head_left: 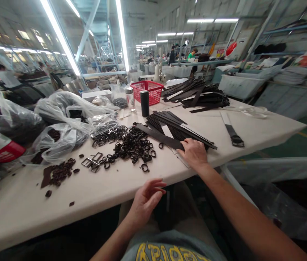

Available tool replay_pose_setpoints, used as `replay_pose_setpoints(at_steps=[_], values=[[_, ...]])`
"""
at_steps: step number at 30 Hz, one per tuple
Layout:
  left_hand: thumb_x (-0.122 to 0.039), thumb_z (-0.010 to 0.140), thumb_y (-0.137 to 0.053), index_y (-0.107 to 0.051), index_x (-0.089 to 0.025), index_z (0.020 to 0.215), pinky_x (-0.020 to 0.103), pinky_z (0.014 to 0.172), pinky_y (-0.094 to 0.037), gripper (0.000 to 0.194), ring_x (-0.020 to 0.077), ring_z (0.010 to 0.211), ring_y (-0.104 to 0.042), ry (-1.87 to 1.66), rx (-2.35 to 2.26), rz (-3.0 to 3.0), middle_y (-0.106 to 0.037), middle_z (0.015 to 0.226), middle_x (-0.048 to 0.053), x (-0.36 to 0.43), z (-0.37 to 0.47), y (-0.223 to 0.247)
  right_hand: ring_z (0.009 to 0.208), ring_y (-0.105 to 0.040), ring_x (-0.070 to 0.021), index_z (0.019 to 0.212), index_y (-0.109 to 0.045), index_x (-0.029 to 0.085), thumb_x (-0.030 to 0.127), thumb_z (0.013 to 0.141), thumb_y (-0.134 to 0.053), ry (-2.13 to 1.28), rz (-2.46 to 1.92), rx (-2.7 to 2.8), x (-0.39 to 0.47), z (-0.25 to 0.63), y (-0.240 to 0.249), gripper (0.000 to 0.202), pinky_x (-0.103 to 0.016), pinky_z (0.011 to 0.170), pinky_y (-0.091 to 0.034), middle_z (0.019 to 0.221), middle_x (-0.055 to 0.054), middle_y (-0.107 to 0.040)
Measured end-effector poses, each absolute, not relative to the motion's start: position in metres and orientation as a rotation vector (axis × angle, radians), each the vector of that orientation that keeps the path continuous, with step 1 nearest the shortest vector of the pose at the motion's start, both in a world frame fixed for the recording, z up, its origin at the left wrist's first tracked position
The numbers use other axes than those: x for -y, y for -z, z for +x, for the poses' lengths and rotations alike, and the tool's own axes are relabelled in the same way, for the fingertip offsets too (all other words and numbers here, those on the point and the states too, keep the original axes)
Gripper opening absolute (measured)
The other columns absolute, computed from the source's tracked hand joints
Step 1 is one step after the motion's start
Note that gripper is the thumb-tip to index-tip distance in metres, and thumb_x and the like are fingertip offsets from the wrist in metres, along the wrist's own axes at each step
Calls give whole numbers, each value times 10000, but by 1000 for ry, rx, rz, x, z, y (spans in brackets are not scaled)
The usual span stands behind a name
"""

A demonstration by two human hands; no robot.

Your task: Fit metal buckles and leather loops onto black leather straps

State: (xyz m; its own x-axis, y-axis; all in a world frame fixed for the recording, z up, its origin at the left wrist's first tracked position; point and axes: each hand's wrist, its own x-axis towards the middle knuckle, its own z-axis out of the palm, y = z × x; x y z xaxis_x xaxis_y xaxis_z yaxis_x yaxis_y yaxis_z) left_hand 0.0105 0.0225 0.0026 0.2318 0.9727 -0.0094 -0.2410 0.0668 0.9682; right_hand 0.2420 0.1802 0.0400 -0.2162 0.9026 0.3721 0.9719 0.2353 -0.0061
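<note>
My right hand (195,154) lies on the near end of a dark leather strap (159,136) at the white table's front edge (93,197), its fingers closed over the strap's end. The strap belongs to a fanned stack of black straps (179,127). My left hand (145,200) hovers below the table edge, over my lap, with fingers apart and nothing in it. A heap of black leather loops (133,145) lies just left of the straps. Metal buckles (92,161) lie further left.
Clear plastic bags (61,123) with dark parts crowd the left side. A red basket (150,90), a black cylinder (144,103) and a clear bottle (130,98) stand at the back. Another strap pile (197,95) and a single buckled strap (232,132) lie on the right.
</note>
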Motion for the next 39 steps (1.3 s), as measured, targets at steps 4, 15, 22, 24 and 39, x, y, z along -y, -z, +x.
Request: replay_pose_setpoints(at_steps=[4, 15, 22, 24, 39], values=[[-446, 905, -646, -612, -217, 1229, 336, 907, -513, 398, 218, 1026, -671, -1030, -872, 1127, -689, 1210, 111, -16, 17, 5, 1010, -532, -306, 1001, -676, 126, 257, 898, -663, 377, -1776, 2225, -183, 234, -36, 167, -432, 888, -336, 1098, -156, -646], [-506, 844, -710, -619, -218, 1254, 358, 917, -510, 509, 257, 1081, -666, -1012, -843, 1042, -672, 1273, 132, -38, 24, 3, 849, -623, -210, 870, -645, 192, 230, 920, -627, 48, -1770, 2007, -170, 225, -46, 66, -321, 756, -395, 915, -57, -691], [-455, 781, -790, -569, -204, 1286, 402, 985, -513, 606, 280, 1213, -631, -1232, -631, 470, -609, 1386, 161, -108, 34, -34, 778, -650, -177, 830, -635, 205, 301, 894, -627, -321, -1588, 1900, -105, 234, -64, 115, -277, 717, -455, 806, -5, -697], [-464, 762, -803, -605, -228, 1255, 365, 948, -537, 582, 247, 1179, -648, -1318, -594, 440, -651, 1337, 113, -117, 36, -42, 736, -631, -172, 794, -622, 200, 327, 877, -628, -507, -1556, 1856, -85, 243, -67, 152, -275, 683, -455, 761, 4, -673], [-650, 614, -817, -791, -127, 801, 301, 676, -519, 556, 226, 731, -648, -1277, -1298, 1043, -757, 765, 99, -102, -6, 14, 1367, -437, -319, 1309, -566, 88, 357, 894, -561, 78, -2081, 1506, -203, 420, -56, 494, -455, 1142, -349, 1454, -218, -486]])
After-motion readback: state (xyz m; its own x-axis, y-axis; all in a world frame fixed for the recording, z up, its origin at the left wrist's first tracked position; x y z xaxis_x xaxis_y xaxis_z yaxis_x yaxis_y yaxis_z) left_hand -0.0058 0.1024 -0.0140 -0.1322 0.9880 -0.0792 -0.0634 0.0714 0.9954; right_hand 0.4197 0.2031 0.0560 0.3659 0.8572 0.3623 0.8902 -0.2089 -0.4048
